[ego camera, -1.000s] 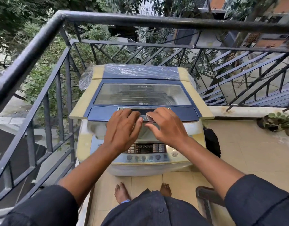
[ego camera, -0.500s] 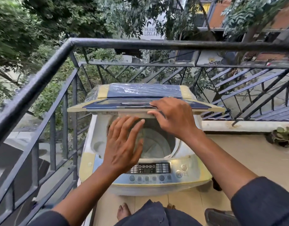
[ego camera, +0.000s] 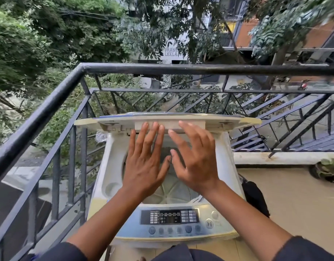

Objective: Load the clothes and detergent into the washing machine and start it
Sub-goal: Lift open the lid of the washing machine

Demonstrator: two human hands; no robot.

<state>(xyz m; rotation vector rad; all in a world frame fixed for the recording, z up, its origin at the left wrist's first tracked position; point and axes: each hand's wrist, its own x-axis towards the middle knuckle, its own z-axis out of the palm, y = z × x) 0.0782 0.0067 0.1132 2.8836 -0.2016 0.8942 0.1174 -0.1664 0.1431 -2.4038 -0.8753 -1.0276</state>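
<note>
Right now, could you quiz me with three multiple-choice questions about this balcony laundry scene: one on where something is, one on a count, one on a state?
1. Where does the washing machine stand?
A. In the corner by the black railing
B. Under a sink
C. Inside a cupboard

2. How many hands reach toward the lid?
A. None
B. One
C. Two

3. What state is the lid in?
A. Shut flat
B. Raised, drum exposed
C. Removed, lying on the floor

Answers:
1 A, railing bars run along its left and behind it.
2 C, left hand and right hand both stretch toward it, fingers spread.
3 B, the lid's underside faces the camera and the bare drum shows below.
</note>
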